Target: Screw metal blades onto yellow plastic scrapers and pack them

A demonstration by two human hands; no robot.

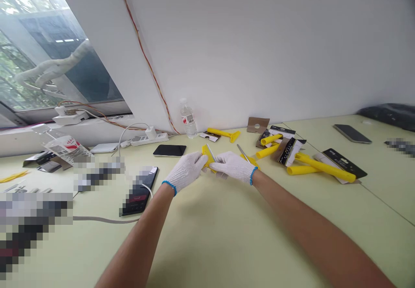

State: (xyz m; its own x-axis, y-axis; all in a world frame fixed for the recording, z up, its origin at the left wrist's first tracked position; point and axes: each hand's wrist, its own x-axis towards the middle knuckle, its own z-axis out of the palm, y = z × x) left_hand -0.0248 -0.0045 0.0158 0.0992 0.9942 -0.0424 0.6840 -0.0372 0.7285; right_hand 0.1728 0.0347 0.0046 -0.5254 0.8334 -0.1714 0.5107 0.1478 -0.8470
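Note:
My left hand (186, 171), in a white knit glove with a blue cuff, is closed on a yellow plastic scraper head (205, 151). A silvery metal strip (211, 152) runs along this head. My right hand (235, 165), gloved the same way, pinches the piece from the other side, its fingertips at the strip's lower end. Both hands are just above the table, and the fingers partly cover the head. Right behind my right hand lies another yellow scraper part (253, 161) with a metal strip (241, 151), partly hidden by that hand.
Yellow handles (303, 170) and black packaging cards (345, 162) lie to the right. A yellow scraper (223, 133) and a water bottle (188, 119) are by the wall. Phones (170, 150), a power strip (149, 139) and cables occupy the left of the pale green table (207, 236).

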